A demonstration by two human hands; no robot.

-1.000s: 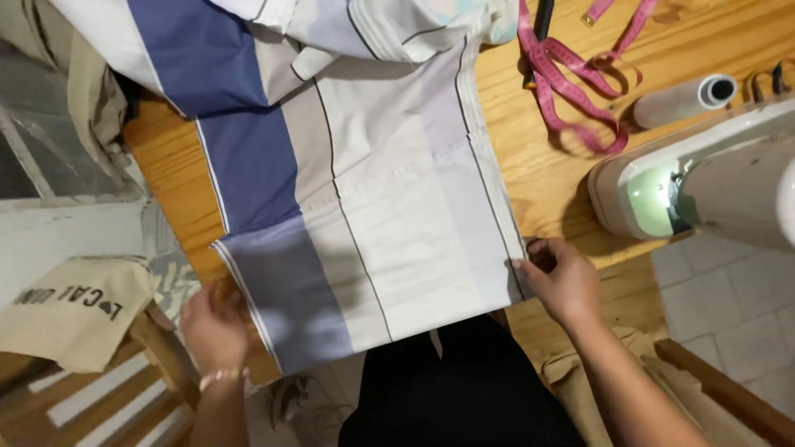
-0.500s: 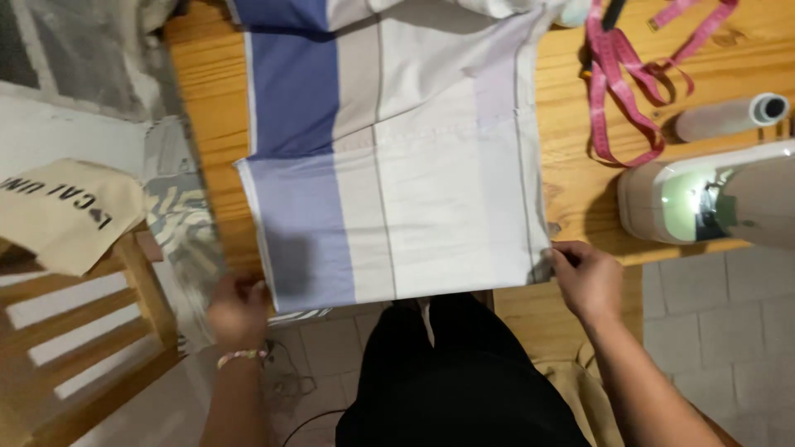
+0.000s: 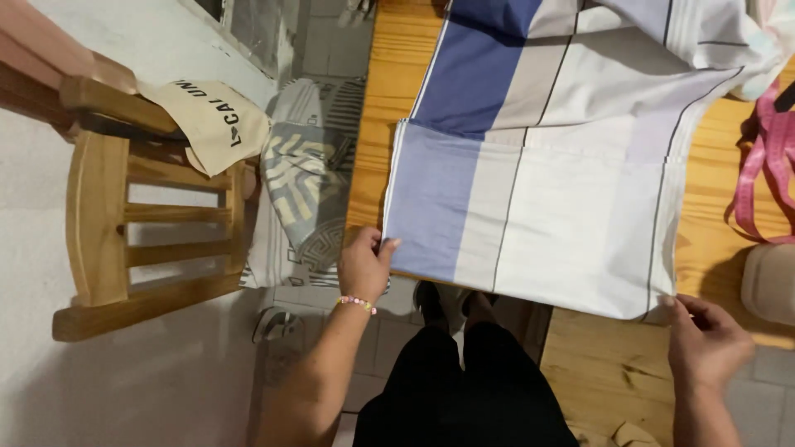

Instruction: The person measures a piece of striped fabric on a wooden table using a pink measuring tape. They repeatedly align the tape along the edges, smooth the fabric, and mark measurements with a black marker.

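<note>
From the head view, the striped fabric [image 3: 538, 215] lies folded across the wooden table [image 3: 712, 223], its near edge running left to right between both hands. The left hand [image 3: 363, 265] pinches the near-left corner; the right hand [image 3: 704, 339] pinches the near-right corner, equally close.

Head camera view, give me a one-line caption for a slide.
Left hand and right hand pinch the near corners of a striped fabric on a wooden table.

Beaded bracelet [image 3: 357, 304] on left wrist, black trousers [image 3: 464, 389]
</note>
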